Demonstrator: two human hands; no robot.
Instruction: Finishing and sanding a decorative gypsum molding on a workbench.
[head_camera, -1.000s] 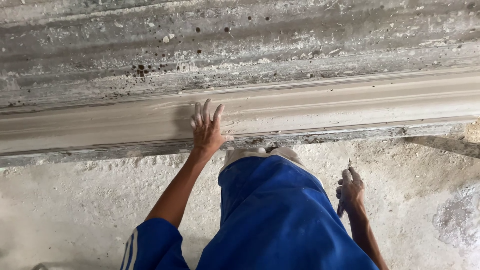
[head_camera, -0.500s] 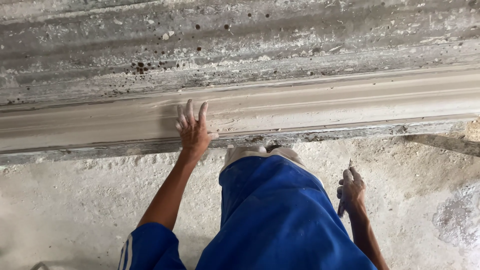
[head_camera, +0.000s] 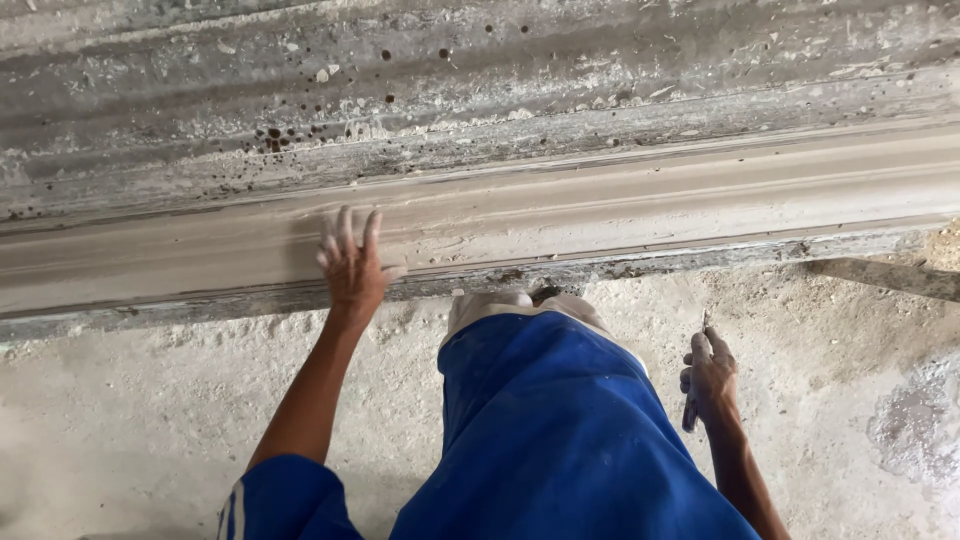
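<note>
Long wet plaster moulding (head_camera: 600, 215) spans the frame along the wall base, above the dusty floor (head_camera: 130, 400). Left hand (head_camera: 352, 265) lies flat on it, fingers spread. Right hand (head_camera: 710, 375), beside the blue-clad leg (head_camera: 560, 430), grips a small tool (head_camera: 695, 395), fingers curled.

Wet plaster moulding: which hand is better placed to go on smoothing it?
Left, probably. The left hand lies flat, fingers spread, on the wet plaster moulding. The right hand hangs low beside the blue trouser leg, off the moulding, closed around a thin tool.
</note>
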